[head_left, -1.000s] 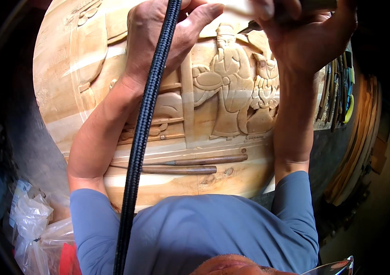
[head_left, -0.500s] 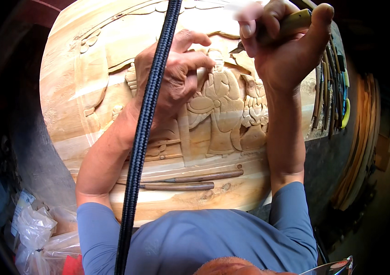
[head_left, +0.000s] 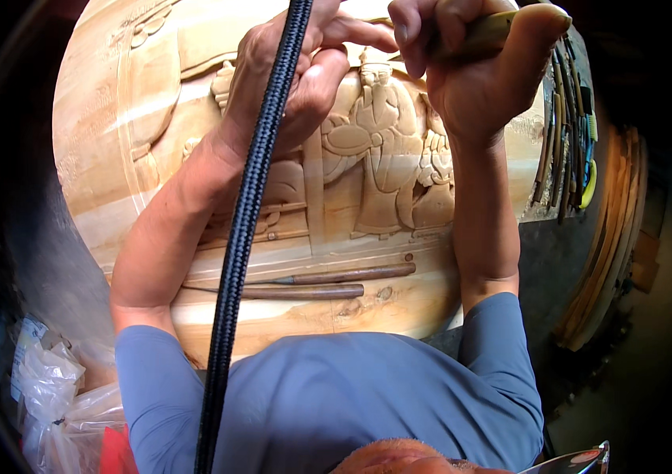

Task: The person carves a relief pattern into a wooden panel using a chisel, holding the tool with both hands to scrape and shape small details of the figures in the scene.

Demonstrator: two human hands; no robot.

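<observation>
A carved wooden panel (head_left: 265, 325) with figures in low relief lies under my hands. My right hand (head_left: 482, 99) is closed round the wooden handle of a carving tool (head_left: 478, 39) above the panel's upper part; its blade is mostly hidden by the fingers. My left hand (head_left: 319, 85) is over the relief, one finger stretched out close to the tool. I cannot tell whether it touches the blade. Below the hands is a carved robed figure (head_left: 383, 134). Two chisels, an upper (head_left: 356, 274) and a lower one (head_left: 304, 292), lie on the panel near my body.
A black braided cord (head_left: 249, 197) runs from top to bottom across the view, in front of my left hand. Several carving tools (head_left: 561, 134) lie in a row at the panel's right. Curved wooden strips (head_left: 608, 245) are further right. A clear plastic bag (head_left: 52, 379) is at lower left.
The view has shifted, so the panel and chisels appear higher. My left hand has moved up and closer to the right hand, its finger reaching toward the tool. My right hand keeps its hold.
</observation>
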